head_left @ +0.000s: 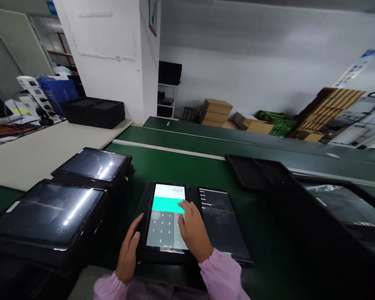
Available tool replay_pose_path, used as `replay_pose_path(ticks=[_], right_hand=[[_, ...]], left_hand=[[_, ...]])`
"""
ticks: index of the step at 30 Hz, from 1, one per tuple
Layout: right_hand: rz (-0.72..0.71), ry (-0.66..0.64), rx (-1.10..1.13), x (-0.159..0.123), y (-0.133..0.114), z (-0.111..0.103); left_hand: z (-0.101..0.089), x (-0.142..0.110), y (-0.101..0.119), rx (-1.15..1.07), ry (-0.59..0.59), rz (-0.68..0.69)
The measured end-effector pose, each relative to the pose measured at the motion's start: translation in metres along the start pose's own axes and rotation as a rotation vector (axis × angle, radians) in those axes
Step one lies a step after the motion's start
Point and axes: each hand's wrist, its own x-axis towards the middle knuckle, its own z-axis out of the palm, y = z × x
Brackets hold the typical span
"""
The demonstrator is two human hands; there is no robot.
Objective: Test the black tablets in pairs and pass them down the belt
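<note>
Tablet point(165, 218), long axis running away, is steadied by left hand point(128, 250) at its left edge; right hand point(192, 229), fingers loose, touches the screen.

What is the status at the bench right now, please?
Left hand steadies the lit tablet at its left edge. Right hand taps its keypad screen. Dark tablet lies alongside, right.
</note>
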Motion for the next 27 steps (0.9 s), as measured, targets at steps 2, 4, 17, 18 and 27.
replay_pose_path(ticks=[2, 4, 17, 18, 27], right_hand=[[-0.036, -0.035, 0.017, 0.001, -0.003, 0.000], [-0.040, -0.055, 0.033, 0.002, -0.001, -0.002], [0.217, 0.120, -0.032, 0.000, 0.092, -0.053], [0.206, 0.105, -0.034, 0.001, 0.091, -0.052], [0.494, 0.260, 0.298, -0.017, 0.138, -0.073]], left_hand=[[0.000, 0.001, 0.000, 0.013, 0.004, 0.007], [0.000, 0.002, 0.001, 0.021, 0.002, 0.004], [0.002, 0.009, 0.003, 0.020, 0.013, -0.023], [0.002, 0.009, 0.002, 0.018, 0.010, -0.022], [-0.008, 0.045, 0.012, 0.050, 0.059, -0.075]])
